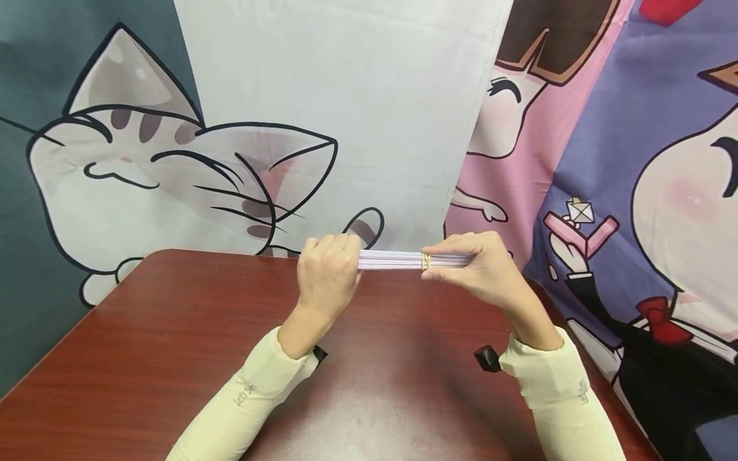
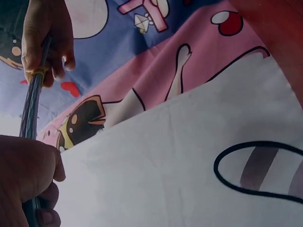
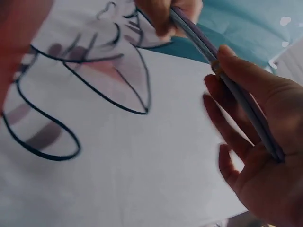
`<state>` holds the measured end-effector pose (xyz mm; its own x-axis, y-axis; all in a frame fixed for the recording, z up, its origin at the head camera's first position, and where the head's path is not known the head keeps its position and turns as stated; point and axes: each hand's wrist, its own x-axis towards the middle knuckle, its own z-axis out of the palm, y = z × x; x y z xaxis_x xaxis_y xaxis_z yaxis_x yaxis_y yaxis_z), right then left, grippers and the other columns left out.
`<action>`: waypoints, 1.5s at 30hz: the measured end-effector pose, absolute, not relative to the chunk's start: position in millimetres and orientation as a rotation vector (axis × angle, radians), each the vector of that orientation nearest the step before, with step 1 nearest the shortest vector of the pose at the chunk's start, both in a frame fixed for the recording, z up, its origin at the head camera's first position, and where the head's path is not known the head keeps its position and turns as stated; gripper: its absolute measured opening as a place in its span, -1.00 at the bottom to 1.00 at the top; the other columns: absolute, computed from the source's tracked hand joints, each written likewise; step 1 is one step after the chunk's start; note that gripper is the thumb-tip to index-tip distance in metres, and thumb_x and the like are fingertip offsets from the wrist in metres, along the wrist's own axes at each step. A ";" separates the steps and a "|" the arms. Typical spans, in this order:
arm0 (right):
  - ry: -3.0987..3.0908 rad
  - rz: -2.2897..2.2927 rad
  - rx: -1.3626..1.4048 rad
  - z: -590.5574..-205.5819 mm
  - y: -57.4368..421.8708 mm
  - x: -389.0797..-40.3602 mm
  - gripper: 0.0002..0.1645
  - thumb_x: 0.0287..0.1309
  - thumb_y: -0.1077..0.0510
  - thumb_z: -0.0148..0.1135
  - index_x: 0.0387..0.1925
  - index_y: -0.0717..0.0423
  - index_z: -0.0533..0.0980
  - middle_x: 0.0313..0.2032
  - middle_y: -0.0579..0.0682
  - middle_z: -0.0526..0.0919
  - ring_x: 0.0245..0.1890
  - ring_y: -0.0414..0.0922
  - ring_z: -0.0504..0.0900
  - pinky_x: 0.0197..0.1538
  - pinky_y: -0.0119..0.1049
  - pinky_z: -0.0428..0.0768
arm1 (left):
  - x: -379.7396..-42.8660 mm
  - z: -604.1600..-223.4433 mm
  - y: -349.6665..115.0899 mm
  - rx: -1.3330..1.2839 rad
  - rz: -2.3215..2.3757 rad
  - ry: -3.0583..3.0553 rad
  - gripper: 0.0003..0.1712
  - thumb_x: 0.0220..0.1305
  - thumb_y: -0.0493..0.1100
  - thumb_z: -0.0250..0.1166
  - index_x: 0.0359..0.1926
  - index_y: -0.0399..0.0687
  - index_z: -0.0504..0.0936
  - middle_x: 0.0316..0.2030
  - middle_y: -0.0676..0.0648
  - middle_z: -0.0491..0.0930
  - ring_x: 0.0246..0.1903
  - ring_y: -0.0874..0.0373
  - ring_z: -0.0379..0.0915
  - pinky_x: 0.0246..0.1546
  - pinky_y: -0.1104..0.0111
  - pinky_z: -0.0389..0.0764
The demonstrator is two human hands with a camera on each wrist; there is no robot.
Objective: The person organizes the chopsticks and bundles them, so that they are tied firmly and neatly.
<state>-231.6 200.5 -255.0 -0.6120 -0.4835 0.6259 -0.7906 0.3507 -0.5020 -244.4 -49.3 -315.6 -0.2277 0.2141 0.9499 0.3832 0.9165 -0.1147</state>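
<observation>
A slim bundle of long, pale strips [image 1: 389, 260] is held level above the table's far side. My left hand [image 1: 328, 266] grips its left end in a fist, hiding that end. At the other end, my right hand [image 1: 481, 262] pinches the bundle between thumb and fingers, right at a yellow rubber band [image 1: 426, 261] wound around it. The right wrist view shows the bundle [image 3: 251, 116] running across the right palm, its end against the base of the hand. In the left wrist view the rubber band [image 2: 39, 72] sits at the right hand's fingertips.
Below the hands spreads a reddish-brown wooden table [image 1: 202, 333]. Behind it hangs a cloth backdrop [image 1: 346, 96] printed with a cartoon cat and figures. Small black devices [image 1: 487, 358] stick out at the cuffs of the pale sleeves.
</observation>
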 end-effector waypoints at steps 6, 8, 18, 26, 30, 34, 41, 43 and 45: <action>-2.186 1.152 1.223 -241.7 206.7 -230.7 -0.65 -0.30 0.47 0.57 -0.36 0.15 0.75 -0.36 -0.03 0.76 -0.40 -0.18 0.67 -0.36 -0.45 0.56 | -243.0 -313.4 -51.6 -0.447 -0.160 -1.830 -0.73 -0.06 -0.39 0.28 -0.63 -0.10 0.33 -0.73 -0.03 0.34 -0.70 0.02 0.31 -0.62 0.27 0.21; -2.205 1.071 1.251 -240.1 205.3 -233.2 -0.70 -0.27 0.45 0.56 -0.40 0.11 0.75 -0.36 -0.06 0.75 -0.38 -0.20 0.69 -0.33 -0.47 0.57 | -242.3 -312.0 -52.3 -0.439 -0.139 -1.828 -0.73 -0.04 -0.40 0.26 -0.63 -0.10 0.33 -0.72 -0.03 0.34 -0.70 0.01 0.31 -0.61 0.26 0.22; -2.331 1.171 1.137 -251.0 187.2 -237.7 -0.79 -0.19 0.32 0.59 -0.40 0.08 0.76 -0.37 -0.07 0.76 -0.38 -0.19 0.69 -0.34 -0.41 0.59 | -237.9 -313.6 -52.4 -0.389 -0.066 -1.783 -0.73 -0.06 -0.44 0.12 -0.69 -0.07 0.30 -0.73 -0.02 0.30 -0.71 0.03 0.29 -0.61 0.27 0.22; -2.423 1.372 1.087 -244.7 202.6 -241.5 -0.76 -0.18 0.36 0.57 -0.36 0.13 0.75 -0.38 0.05 0.76 -0.43 -0.12 0.71 -0.40 -0.36 0.63 | -238.8 -313.5 -50.9 -0.424 -0.088 -1.826 -0.72 -0.06 -0.46 0.13 -0.67 -0.07 0.29 -0.72 -0.02 0.29 -0.70 0.02 0.29 -0.60 0.27 0.21; -2.503 1.351 1.071 -244.8 201.3 -242.9 -0.79 -0.15 0.32 0.57 -0.37 0.11 0.75 -0.37 0.01 0.76 -0.41 -0.12 0.71 -0.39 -0.34 0.63 | -238.1 -312.1 -50.7 -0.428 -0.059 -1.831 -0.71 -0.02 -0.48 0.11 -0.68 -0.07 0.30 -0.72 -0.02 0.29 -0.69 0.02 0.30 -0.60 0.28 0.22; -2.591 1.310 0.967 -245.0 193.8 -243.6 -0.81 -0.15 0.23 0.59 -0.38 0.08 0.76 -0.38 -0.03 0.77 -0.41 -0.15 0.70 -0.38 -0.33 0.63 | -238.4 -312.0 -51.3 -0.395 -0.038 -1.801 -0.69 0.00 -0.49 0.07 -0.70 -0.06 0.31 -0.73 -0.02 0.28 -0.70 0.03 0.29 -0.61 0.28 0.23; -2.651 1.266 0.834 -246.5 180.7 -243.3 -0.78 -0.22 0.15 0.63 -0.41 0.05 0.77 -0.42 -0.09 0.77 -0.45 -0.17 0.65 -0.48 -0.35 0.55 | -238.3 -312.3 -51.4 -0.357 -0.007 -1.808 -0.68 0.05 -0.48 0.02 -0.69 -0.05 0.31 -0.73 -0.01 0.29 -0.69 0.05 0.28 -0.61 0.29 0.21; -2.667 1.267 0.809 -247.5 181.5 -243.3 -0.77 -0.20 0.11 0.63 -0.40 0.05 0.77 -0.42 -0.10 0.77 -0.44 -0.17 0.66 -0.46 -0.35 0.55 | -239.3 -312.6 -51.6 -0.365 -0.019 -1.816 -0.68 0.06 -0.49 0.02 -0.69 -0.07 0.31 -0.72 -0.02 0.30 -0.69 0.04 0.29 -0.60 0.28 0.21; -2.678 1.276 0.797 -247.5 186.2 -241.8 -0.75 -0.18 0.10 0.62 -0.37 0.06 0.77 -0.42 -0.10 0.77 -0.43 -0.16 0.68 -0.42 -0.35 0.59 | -239.9 -312.5 -51.5 -0.387 -0.028 -1.821 -0.68 0.07 -0.50 0.02 -0.68 -0.07 0.30 -0.72 -0.02 0.30 -0.68 0.03 0.29 -0.61 0.28 0.21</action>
